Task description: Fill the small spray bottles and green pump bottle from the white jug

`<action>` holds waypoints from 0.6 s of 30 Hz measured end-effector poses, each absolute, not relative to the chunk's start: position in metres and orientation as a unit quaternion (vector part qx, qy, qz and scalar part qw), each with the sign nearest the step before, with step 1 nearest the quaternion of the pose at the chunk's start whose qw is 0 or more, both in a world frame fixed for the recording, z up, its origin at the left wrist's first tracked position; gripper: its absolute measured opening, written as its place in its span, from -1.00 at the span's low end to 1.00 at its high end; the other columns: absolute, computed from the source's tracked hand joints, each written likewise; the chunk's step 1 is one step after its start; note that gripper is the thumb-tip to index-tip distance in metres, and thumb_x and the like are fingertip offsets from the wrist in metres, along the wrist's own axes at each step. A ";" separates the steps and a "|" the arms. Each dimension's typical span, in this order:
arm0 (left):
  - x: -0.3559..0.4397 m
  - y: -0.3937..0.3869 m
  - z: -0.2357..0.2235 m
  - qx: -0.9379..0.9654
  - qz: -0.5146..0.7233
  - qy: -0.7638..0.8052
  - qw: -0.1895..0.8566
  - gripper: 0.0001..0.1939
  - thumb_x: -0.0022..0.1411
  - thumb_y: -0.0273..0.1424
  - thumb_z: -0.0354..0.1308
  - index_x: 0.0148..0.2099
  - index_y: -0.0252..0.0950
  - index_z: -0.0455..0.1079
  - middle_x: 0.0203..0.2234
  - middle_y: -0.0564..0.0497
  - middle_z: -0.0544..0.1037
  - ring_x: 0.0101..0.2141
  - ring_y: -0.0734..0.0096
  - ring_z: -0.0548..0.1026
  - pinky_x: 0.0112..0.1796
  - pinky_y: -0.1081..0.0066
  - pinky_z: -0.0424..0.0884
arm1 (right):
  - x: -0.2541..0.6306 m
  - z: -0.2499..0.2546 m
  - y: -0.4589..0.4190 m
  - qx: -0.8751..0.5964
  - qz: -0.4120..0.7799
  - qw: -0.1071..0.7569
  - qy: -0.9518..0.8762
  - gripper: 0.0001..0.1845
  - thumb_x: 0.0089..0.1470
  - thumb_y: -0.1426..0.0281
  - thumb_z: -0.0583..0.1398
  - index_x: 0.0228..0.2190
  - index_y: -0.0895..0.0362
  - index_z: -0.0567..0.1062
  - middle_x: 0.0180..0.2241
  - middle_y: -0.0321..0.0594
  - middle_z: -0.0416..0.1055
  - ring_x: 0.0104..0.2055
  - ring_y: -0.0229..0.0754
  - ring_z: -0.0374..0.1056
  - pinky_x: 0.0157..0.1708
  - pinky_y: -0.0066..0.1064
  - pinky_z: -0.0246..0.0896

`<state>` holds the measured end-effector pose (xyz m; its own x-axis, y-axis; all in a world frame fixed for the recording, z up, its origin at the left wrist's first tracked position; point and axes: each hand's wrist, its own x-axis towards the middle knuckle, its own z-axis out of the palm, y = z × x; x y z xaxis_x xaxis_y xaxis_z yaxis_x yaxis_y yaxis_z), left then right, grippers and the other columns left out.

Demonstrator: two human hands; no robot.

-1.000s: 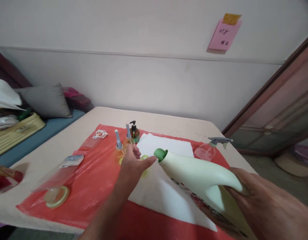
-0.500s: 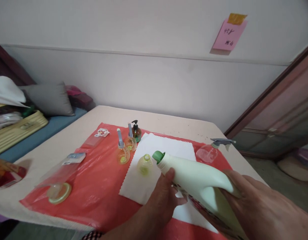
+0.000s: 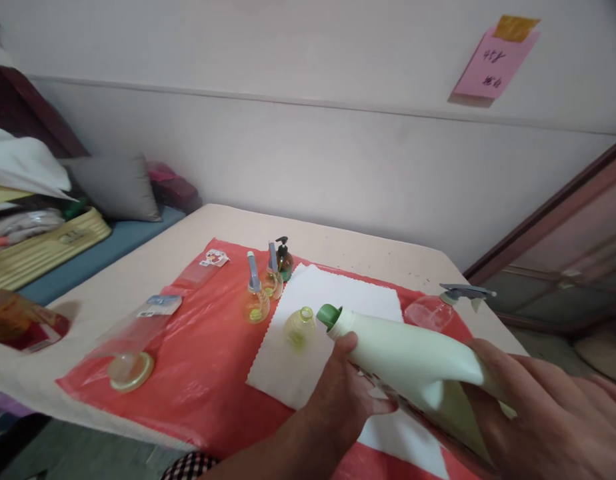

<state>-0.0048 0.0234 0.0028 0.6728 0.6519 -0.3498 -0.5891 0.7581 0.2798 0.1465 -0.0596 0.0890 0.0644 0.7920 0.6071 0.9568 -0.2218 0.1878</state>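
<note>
A large pale green jug-like bottle (image 3: 403,347) with a darker green spout is tilted, its spout pointing left. My right hand (image 3: 538,407) is closed around its handle. Under the neck, my left hand (image 3: 351,393) is closed on the bottle, thumb on top. Just left of the spout stands a small clear yellowish bottle (image 3: 301,330), open at the top, with some yellow-green liquid low inside. It rests on a white scalloped cloth (image 3: 273,370). The spout is close to its mouth; I cannot make out liquid flowing.
Two spray bottles (image 3: 257,303) and a dark pump bottle (image 3: 284,260) stand behind left on the red plastic sheet (image 3: 208,353). A clear spray bottle (image 3: 431,310) is on the right. A round lid (image 3: 131,372) and a plastic package (image 3: 153,313) lie left.
The view has turned slightly left, so the scene sits further right. Both hands still hold the large bottle, and its spout stays beside the small bottle's mouth.
</note>
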 end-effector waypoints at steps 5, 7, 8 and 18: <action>-0.004 0.026 -0.002 0.049 0.346 0.208 0.914 -0.04 -0.17 0.05 0.37 0.22 -0.31 0.25 0.20 -0.29 0.35 0.13 -0.16 0.31 -0.03 0.07 0.29 | 0.133 0.083 -0.052 -0.724 -0.344 0.117 -0.586 -0.60 0.27 0.24 -0.08 -0.01 0.05 0.41 -0.23 -0.08 0.49 -0.19 0.13 0.37 0.11 0.12 0.06; -0.004 0.028 -0.003 0.038 0.347 0.208 0.914 -0.05 -0.16 0.03 0.38 0.22 -0.31 0.26 0.19 -0.28 0.37 0.10 -0.11 0.33 -0.04 0.10 0.30 | 0.129 0.081 -0.048 -0.737 -0.339 0.126 -0.571 -0.61 0.27 0.26 -0.07 0.01 0.05 0.40 -0.19 -0.07 0.48 -0.14 0.15 0.36 0.15 0.16 0.03; -0.004 0.029 -0.003 0.034 0.349 0.207 0.913 -0.06 -0.15 0.02 0.38 0.22 -0.31 0.26 0.19 -0.27 0.37 0.09 -0.09 0.34 -0.05 0.11 0.30 | 0.127 0.080 -0.047 -0.740 -0.338 0.134 -0.566 -0.61 0.27 0.26 -0.06 0.01 0.04 0.40 -0.18 -0.07 0.48 -0.12 0.15 0.36 0.16 0.16 0.02; -0.006 0.033 0.001 0.019 0.370 0.234 0.899 -0.23 -0.04 0.01 0.29 0.16 -0.24 0.31 0.15 -0.21 0.38 0.02 -0.02 0.39 -0.12 0.12 0.34 | 0.119 0.079 -0.041 -0.714 -0.359 0.135 -0.585 -0.50 0.30 0.28 -0.10 0.20 0.05 0.28 -0.11 -0.01 0.47 -0.14 0.20 0.37 0.21 0.28 0.01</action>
